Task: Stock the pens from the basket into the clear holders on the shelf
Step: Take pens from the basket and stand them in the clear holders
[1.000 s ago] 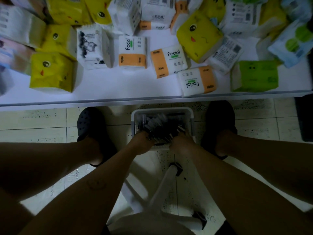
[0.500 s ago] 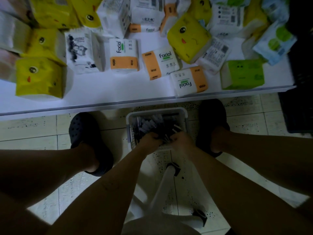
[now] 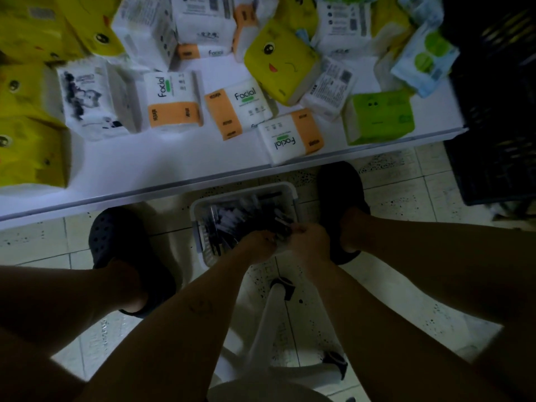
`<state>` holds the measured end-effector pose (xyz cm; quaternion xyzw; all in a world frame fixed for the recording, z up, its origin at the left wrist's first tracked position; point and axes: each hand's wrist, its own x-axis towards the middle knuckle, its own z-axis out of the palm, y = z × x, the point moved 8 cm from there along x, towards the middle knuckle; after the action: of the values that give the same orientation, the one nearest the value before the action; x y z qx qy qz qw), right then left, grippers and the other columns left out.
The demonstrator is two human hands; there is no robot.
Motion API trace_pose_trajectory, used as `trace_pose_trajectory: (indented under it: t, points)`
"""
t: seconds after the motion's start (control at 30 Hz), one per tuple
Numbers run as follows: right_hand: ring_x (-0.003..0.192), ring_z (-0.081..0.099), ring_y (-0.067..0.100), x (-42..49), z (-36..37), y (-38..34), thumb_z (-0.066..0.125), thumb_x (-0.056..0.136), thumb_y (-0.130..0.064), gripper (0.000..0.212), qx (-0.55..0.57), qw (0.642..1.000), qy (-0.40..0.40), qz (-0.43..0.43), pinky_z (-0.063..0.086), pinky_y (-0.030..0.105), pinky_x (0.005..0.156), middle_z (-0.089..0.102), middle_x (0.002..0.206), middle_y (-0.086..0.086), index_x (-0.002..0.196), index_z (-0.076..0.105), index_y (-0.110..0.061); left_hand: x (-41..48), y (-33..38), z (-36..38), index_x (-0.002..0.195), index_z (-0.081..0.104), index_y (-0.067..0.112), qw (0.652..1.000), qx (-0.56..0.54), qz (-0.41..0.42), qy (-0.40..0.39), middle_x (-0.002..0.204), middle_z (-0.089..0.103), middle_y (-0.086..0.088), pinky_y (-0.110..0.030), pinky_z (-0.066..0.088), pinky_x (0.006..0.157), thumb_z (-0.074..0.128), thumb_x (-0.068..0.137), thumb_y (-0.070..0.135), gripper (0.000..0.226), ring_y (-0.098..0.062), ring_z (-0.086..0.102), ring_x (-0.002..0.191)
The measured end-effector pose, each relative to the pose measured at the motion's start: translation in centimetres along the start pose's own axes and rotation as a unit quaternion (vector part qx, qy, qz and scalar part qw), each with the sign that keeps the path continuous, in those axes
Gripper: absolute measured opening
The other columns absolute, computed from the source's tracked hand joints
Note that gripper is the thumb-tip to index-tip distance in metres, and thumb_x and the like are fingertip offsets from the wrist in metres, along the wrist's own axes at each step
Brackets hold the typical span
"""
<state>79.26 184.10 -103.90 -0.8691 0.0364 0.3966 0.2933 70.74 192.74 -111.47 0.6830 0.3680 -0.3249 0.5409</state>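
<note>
Both bare forearms (image 3: 200, 309) reach down and forward, converging. Left hand (image 3: 256, 247) and right hand (image 3: 309, 242) side by side, nearly touching, knuckles up, fingers curled under. Grip itself hidden, dim and blurred.

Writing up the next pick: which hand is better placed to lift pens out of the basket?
Right, probably. The right hand seems to pinch dark pens over the basket; the left hand lies knuckles-up beside it, its grip hidden. The picture is dim.

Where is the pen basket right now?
Head view, centre: the basket sits on the floor between the left shoe and right shoe, by the white shelf.
</note>
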Motion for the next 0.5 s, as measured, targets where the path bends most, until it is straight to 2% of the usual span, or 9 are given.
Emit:
trace_pose_trajectory:
  t: [0.07, 0.13, 0.2, 0.27, 0.33, 0.4, 0.43, 0.5]
  points:
    - [0.110, 0.058, 0.033, 0.1, -0.2, 0.3, 0.046, 0.095, -0.001, 0.030, 0.019, 1.000, 0.001, 0.006, 0.048, 0.036, 0.086, 0.062, 0.119, 0.018, 0.119, 0.063, -0.001, 0.5, 0.4, 0.1, 0.137, 0.051, 0.009, 0.999, 0.054, 0.003, 0.006, 0.137, 0.052, -0.012, -0.033, 0.040, 0.102, 0.045, 0.100, 0.020, 0.038, -0.028, 0.049, 0.123]
    - [0.103, 0.059, 0.030, 0.3, -0.1, 0.7, 0.047, 0.095, -0.002, 0.029, 0.033, 0.999, -0.004, 0.014, 0.048, 0.032, 0.080, 0.063, 0.117, 0.018, 0.118, 0.063, 0.000, 0.8, 0.8, 0.5, 0.134, 0.052, 0.006, 0.996, 0.089, 0.008, 0.001, 0.133, 0.054, -0.015, -0.033, 0.040, 0.100, 0.043, 0.101, 0.018, 0.036, -0.029, 0.051, 0.121]
    - [0.079, 0.057, 0.022, 0.4, 0.2, 1.1, 0.048, 0.096, -0.004, 0.022, 0.029, 0.999, -0.022, 0.020, 0.044, 0.025, 0.065, 0.063, 0.103, 0.020, 0.109, 0.065, 0.002, 0.9, 0.7, 0.8, 0.135, 0.051, 0.008, 0.992, 0.126, 0.012, -0.005, 0.130, 0.055, -0.014, -0.030, 0.042, 0.094, 0.042, 0.101, 0.016, 0.036, -0.026, 0.052, 0.116]
    - [0.062, 0.045, 0.014, 0.6, 0.5, 1.9, 0.048, 0.095, -0.005, 0.014, 0.023, 0.999, -0.034, 0.033, 0.036, 0.022, 0.057, 0.056, 0.087, 0.014, 0.093, 0.061, -0.005, 1.1, 0.2, 0.9, 0.137, 0.048, 0.011, 0.984, 0.178, 0.008, -0.009, 0.132, 0.054, -0.010, -0.028, 0.043, 0.093, 0.040, 0.101, 0.016, 0.037, -0.024, 0.052, 0.115]
    - [0.061, 0.042, 0.017, 0.8, 0.5, 2.5, 0.047, 0.094, -0.004, 0.017, 0.018, 0.998, -0.035, 0.045, 0.034, 0.025, 0.058, 0.050, 0.076, 0.011, 0.081, 0.057, -0.005, 1.5, -0.5, 1.1, 0.139, 0.045, 0.014, 0.975, 0.220, -0.004, -0.018, 0.135, 0.051, -0.007, -0.031, 0.045, 0.098, 0.038, 0.100, 0.018, 0.040, -0.022, 0.052, 0.118]
    - [0.062, 0.043, 0.017, 1.0, 0.9, 2.6, 0.046, 0.094, -0.006, 0.030, 0.002, 0.998, -0.048, 0.047, 0.035, 0.026, 0.060, 0.047, 0.067, 0.005, 0.065, 0.049, -0.007, 1.9, -1.0, 1.0, 0.136, 0.048, 0.012, 0.973, 0.229, -0.019, -0.018, 0.131, 0.054, -0.009, -0.034, 0.047, 0.097, 0.039, 0.099, 0.019, 0.040, -0.023, 0.054, 0.114]
    - [0.062, 0.043, 0.015, 0.8, 1.0, 2.4, 0.046, 0.094, -0.007, 0.033, -0.012, 0.997, -0.057, 0.046, 0.035, 0.025, 0.059, 0.046, 0.065, 0.002, 0.062, 0.048, -0.011, 1.9, -1.0, 0.8, 0.133, 0.052, 0.011, 0.974, 0.228, -0.019, -0.008, 0.127, 0.057, -0.011, -0.034, 0.049, 0.095, 0.041, 0.098, 0.019, 0.037, -0.024, 0.055, 0.111]
    - [0.061, 0.043, 0.015, 0.7, 1.1, 1.6, 0.047, 0.093, -0.006, 0.028, -0.022, 0.998, -0.055, 0.029, 0.032, 0.025, 0.057, 0.046, 0.063, 0.003, 0.065, 0.052, -0.006, 1.6, -0.5, 0.0, 0.120, 0.061, 0.007, 0.975, 0.221, -0.007, 0.035, 0.114, 0.064, -0.014, -0.032, 0.051, 0.085, 0.044, 0.097, 0.016, 0.029, -0.026, 0.061, 0.102]
